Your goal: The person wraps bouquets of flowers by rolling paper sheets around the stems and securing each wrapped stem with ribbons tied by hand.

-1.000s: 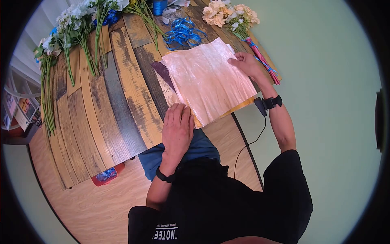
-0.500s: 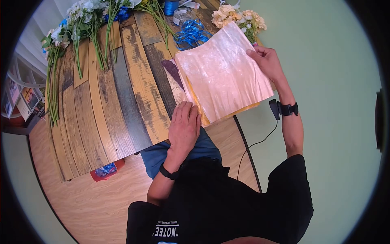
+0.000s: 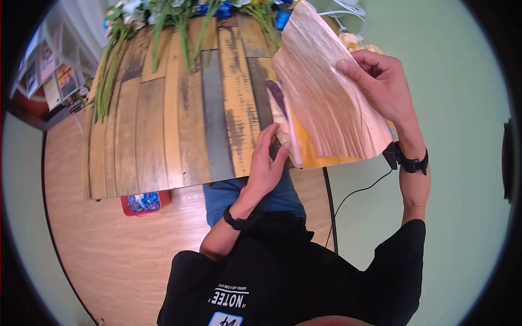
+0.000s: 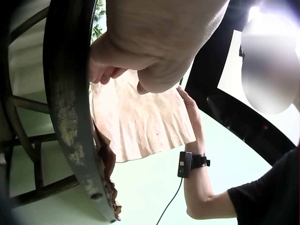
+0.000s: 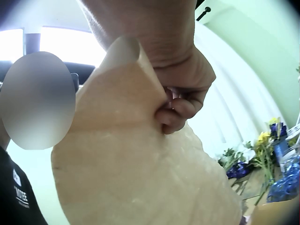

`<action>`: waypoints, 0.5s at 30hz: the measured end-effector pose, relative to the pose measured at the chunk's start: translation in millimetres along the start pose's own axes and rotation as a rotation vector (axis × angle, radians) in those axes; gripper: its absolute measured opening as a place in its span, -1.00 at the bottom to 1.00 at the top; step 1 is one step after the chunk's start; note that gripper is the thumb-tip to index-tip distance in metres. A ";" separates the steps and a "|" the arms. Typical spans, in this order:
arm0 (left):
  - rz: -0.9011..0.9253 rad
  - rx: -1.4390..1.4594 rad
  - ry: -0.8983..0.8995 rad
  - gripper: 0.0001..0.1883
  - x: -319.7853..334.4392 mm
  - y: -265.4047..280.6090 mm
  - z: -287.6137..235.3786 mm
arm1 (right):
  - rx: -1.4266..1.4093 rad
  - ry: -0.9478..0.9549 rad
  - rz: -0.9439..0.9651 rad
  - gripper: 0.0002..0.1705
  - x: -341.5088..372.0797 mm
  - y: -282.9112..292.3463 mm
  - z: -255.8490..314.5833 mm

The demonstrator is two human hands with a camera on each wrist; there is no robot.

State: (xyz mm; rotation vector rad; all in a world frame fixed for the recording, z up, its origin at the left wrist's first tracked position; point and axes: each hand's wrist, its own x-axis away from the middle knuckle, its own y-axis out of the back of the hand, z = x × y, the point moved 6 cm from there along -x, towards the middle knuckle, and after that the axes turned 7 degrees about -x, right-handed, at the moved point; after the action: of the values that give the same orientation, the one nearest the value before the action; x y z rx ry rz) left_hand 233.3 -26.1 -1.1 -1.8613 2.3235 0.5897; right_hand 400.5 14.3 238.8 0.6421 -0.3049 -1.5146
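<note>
A crinkled pinkish sheet (image 3: 326, 103) is raised off a stack of papers at the table's right end. My right hand (image 3: 383, 87) pinches its right edge between thumb and fingers; the right wrist view shows the sheet (image 5: 140, 154) bent up at that hand (image 5: 180, 98). Beneath lie a yellow sheet (image 3: 307, 149), a printed paper (image 3: 279, 117) and a dark purple piece (image 3: 275, 93). My left hand (image 3: 266, 168) rests at the stack's lower left corner, fingers relaxed, thumb apart. In the left wrist view that hand (image 4: 145, 51) hides part of the sheet (image 4: 140, 122).
Flower stems (image 3: 111, 76) lie along the far and left sides of the wooden table (image 3: 185, 136). A blue ribbon spool (image 3: 282, 20) and peach flowers (image 3: 350, 41) show behind the sheet. A red bin (image 3: 163, 198) stands on the floor; a cable (image 3: 353, 194) hangs by the right wrist.
My right hand has lifted the pinkish sheet up and to the right, uncovering more yellow beneath. The left hand's thumb has spread from its fingers. The head view has shifted.
</note>
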 end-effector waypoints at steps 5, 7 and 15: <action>0.033 0.731 0.245 -0.25 0.5 13.9 15.6 | -0.094 0.108 0.118 -0.66 -19.4 -51.5 58.9; 0.034 0.861 0.338 -0.23 2.8 28.1 10.7 | -0.126 0.149 0.142 -0.66 -26.4 -71.1 75.4; -0.185 1.097 0.397 -0.48 26.0 124.2 28.6 | -0.395 0.144 -0.050 -0.66 -57.5 -105.3 69.6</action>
State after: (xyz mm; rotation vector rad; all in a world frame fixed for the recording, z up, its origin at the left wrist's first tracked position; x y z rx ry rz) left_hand 103.7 -17.9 -6.9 -1.6025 1.8992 -0.9703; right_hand 271.1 63.5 246.9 0.4417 0.1205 -1.5123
